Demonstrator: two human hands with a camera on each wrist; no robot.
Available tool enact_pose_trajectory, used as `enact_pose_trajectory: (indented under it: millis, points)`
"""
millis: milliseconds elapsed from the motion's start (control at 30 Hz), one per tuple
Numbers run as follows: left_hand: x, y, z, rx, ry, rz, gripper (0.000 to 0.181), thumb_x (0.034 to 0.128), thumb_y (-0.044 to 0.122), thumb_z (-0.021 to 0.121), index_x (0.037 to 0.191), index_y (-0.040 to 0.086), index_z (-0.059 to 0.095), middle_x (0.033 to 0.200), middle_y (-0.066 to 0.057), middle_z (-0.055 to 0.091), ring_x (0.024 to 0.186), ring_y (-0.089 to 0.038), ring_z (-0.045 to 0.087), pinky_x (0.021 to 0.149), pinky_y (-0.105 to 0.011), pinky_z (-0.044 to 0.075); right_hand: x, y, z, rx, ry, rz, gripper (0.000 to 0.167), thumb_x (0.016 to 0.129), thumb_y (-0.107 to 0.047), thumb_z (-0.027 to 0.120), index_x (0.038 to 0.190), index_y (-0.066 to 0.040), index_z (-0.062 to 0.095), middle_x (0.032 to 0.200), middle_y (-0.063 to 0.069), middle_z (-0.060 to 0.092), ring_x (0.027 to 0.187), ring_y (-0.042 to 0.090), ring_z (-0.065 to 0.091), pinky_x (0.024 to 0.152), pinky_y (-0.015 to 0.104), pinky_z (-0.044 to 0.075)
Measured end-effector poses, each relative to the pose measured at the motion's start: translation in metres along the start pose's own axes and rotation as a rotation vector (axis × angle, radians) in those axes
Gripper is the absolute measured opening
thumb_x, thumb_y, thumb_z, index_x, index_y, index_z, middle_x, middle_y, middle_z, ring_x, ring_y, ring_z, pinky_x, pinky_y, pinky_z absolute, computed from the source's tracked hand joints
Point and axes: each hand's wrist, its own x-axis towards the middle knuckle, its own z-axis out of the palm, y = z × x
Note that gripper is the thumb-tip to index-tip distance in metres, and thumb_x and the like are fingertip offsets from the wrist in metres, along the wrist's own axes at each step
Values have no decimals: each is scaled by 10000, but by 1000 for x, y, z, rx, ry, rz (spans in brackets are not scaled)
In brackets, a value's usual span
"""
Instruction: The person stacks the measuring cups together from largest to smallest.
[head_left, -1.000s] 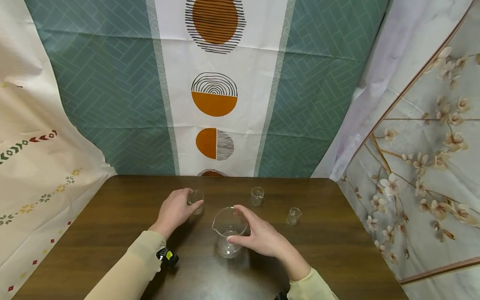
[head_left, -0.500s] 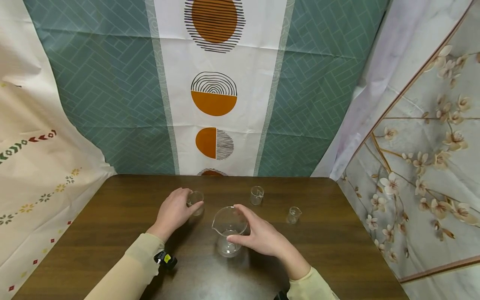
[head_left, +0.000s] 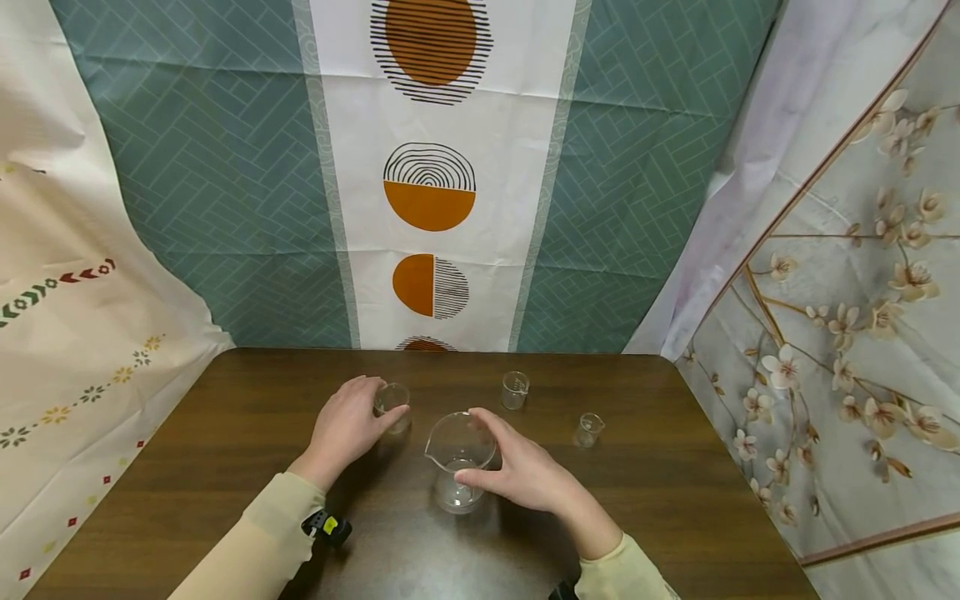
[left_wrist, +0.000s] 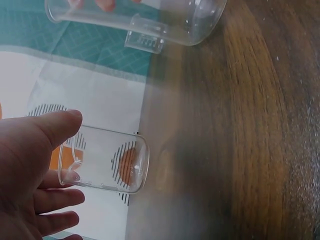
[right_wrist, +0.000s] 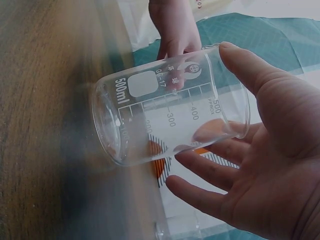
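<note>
Hanging beyond the large beaker [head_left: 448,457] is a tall cloth [head_left: 225,167] with green side panels and a white middle strip bearing orange and black-lined circles. A pale blossom-printed cloth [head_left: 862,333] hangs to the beaker's right, a cream cloth [head_left: 82,275] to its left. The dark brown table [head_left: 187,492] spreads under and around it. Nearer the wearer than the beaker, a cream sleeve [head_left: 247,542] covers each forearm.

The right hand [head_left: 521,471] reaches in from the beaker's right and grips it by the rim, thumb on one side and fingers on the other. The left hand [head_left: 350,425], to the beaker's left and a little beyond, pinches a smaller glass between thumb and fingers, its other fingers spread. The large beaker itself is upright, its spout facing left, printed "500ml". That smaller glass, the medium beaker [left_wrist: 105,159], is left of and beyond it. A black wrist device [head_left: 327,529] sits left of and nearer than it. One small beaker [head_left: 514,392] stands beyond and right, another small beaker [head_left: 589,431] farther right.
</note>
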Motion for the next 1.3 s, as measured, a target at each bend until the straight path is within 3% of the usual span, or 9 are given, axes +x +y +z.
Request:
enact_pose_trajectory:
  millis: [633, 1300]
  points:
    - [-10, 18, -14, 7, 50, 65, 560, 938, 430, 899, 1231, -18, 735, 1246, -205, 746, 1305, -455, 638, 1100, -625, 504, 0, -1, 0, -2, -6, 10, 891, 948, -649, 809, 1653, -270, 419, 1590, -66, 559, 1403, 212, 587, 1073, 557, 526]
    - [-20, 34, -35, -27, 45, 92, 610, 936, 425, 904, 1320, -16, 731, 1365, -207, 722, 1413, -457, 576, 1162, -640, 451, 0, 0, 0, 1, -7, 14, 908, 949, -646, 809, 1662, -251, 410, 1604, -51, 550, 1403, 220, 587, 1070, 553, 530]
